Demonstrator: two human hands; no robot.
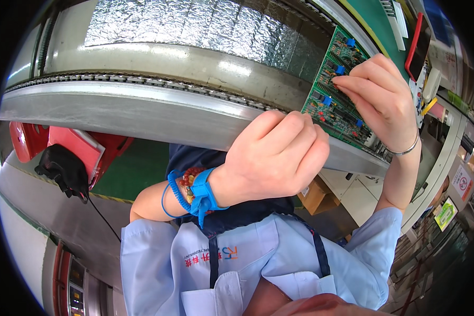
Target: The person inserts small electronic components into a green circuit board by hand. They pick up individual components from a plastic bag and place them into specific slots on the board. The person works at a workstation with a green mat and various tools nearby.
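A green circuit board (324, 87) crowded with small parts and several blue blocks rests between the metal rails of a conveyor. My left hand (279, 155) is closed at the board's near left corner, over the near rail; its fingertips are hidden behind the knuckles. A blue coiled strap (200, 197) circles that wrist. Over the middle of the board, my right hand (382, 97) has thumb and fingers pinched together, just beside a blue block (340, 70). Whatever is between those fingertips is too small or hidden to make out.
The near conveyor rail (131, 108) with its chain runs across in front of me. Shiny foil sheeting (189, 26) lies beyond it. A red-edged phone-like object (417, 47) is at the far right. A red chair (73, 145) with a black bag stands at left; a cardboard box (318, 196) sits below the rail.
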